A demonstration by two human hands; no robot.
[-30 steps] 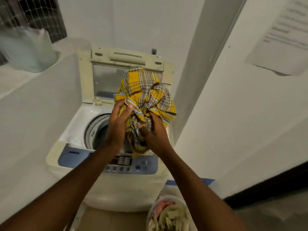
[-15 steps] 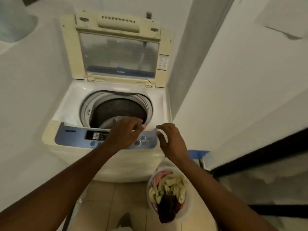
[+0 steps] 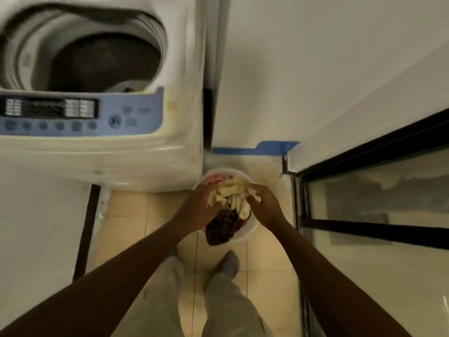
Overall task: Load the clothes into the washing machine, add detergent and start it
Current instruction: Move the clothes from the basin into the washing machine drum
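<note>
Both hands reach into the tub [image 3: 252,227] on the floor beside the washer [image 3: 102,152]. The left hand [image 3: 198,210] and right hand [image 3: 266,207] seem clenched on the cream cloth [image 3: 230,195], though blur hides the fingers. Best lift it clear of the dark garment [image 3: 222,229] before swinging to the drum [image 3: 104,62].

Tiled floor [image 3: 267,259] under white basin [image 3: 250,229], washer [image 3: 145,164].

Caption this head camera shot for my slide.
Both hands gather cream clothes from a white basket beside the open washing machine.
</note>
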